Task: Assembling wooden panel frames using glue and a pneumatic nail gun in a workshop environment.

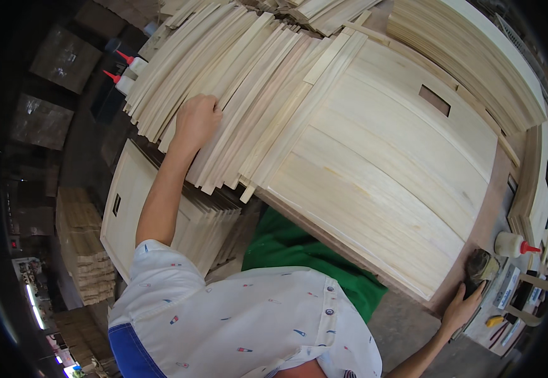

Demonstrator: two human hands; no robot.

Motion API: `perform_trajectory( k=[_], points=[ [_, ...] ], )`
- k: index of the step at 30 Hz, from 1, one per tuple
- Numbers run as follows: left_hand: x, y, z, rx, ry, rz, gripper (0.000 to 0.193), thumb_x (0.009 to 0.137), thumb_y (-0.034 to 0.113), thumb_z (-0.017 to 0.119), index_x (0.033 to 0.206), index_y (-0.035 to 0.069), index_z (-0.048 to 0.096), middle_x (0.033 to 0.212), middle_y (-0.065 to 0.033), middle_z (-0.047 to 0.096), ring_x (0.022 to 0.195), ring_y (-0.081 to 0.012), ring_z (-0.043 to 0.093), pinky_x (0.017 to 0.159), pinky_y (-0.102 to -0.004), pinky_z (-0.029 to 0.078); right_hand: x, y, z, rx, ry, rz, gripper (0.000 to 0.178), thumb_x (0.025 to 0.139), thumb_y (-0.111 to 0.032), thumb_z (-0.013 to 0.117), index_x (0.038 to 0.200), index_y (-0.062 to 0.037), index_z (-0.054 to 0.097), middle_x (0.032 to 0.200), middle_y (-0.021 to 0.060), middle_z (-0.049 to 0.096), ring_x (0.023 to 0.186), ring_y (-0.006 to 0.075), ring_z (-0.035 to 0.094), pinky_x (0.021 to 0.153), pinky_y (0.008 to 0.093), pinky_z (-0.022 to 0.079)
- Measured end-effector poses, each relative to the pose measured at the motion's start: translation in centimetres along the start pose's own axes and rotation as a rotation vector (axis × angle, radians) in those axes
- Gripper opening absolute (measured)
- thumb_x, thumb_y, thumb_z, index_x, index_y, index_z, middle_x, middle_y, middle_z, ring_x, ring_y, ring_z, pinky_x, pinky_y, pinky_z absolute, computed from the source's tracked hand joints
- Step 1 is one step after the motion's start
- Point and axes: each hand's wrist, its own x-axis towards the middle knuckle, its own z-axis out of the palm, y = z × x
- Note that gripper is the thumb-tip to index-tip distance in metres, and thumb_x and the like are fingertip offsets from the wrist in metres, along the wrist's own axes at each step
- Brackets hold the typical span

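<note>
My left hand (197, 121) is closed over the near part of a broad row of pale wooden strips (255, 82), its fingertips hidden among them; it seems to grip one strip. To the right lies a flat wooden panel (374, 157) made of joined boards, with a small rectangular slot near its far edge. Beside the panel's near right corner, my right hand (463, 307) is closed round the lower end of a dark, rounded tool (480, 266) whose kind I cannot make out.
A white glue bottle (508, 244) with a red nozzle lies at the right, above a small tray of tools (503, 324). More glue bottles (123, 82) stand at far left. Stacked boards (469, 57) rise behind; slotted panels (132, 195) lean below my left arm.
</note>
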Motion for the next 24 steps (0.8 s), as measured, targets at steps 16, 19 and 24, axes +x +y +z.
perform_trajectory(
  k=[16,19,24],
  points=[
    [-1.0,6.6,-4.9,-0.859,-0.235,-0.123,0.024,0.095,0.013,0.049,0.107,-0.004,0.062,0.088,-0.0035,0.058,0.072,-0.0069,0.054,0.058,-0.0253,0.05,4.7,-11.2,-5.4,0.922,-0.025,0.076,0.038,0.096,-0.017,0.057,0.13,0.0014,0.055,0.12,0.013,0.061,0.105,0.0171,0.058,0.09,0.0291,0.047],
    [0.7,11.0,-3.1,-0.781,-0.394,0.174,0.023,0.088,0.013,0.062,0.107,-0.001,0.063,0.089,-0.005,0.058,0.071,-0.012,0.054,0.063,-0.0267,0.05,9.4,-16.2,-3.3,1.032,-0.212,-0.099,0.042,0.096,-0.021,0.058,0.132,0.0005,0.053,0.117,0.013,0.062,0.096,0.0162,0.061,0.076,0.0263,0.05],
    [3.5,18.5,-1.5,-0.719,-0.433,0.704,0.032,0.074,0.007,0.075,0.103,0.004,0.062,0.091,-0.005,0.057,0.074,-0.0145,0.053,0.064,-0.0273,0.045,13.7,-17.3,-2.2,1.146,-0.341,-0.042,0.037,0.095,-0.019,0.06,0.123,0.0052,0.058,0.102,0.0111,0.064,0.077,0.0124,0.061,0.062,0.0248,0.05]
  ],
)
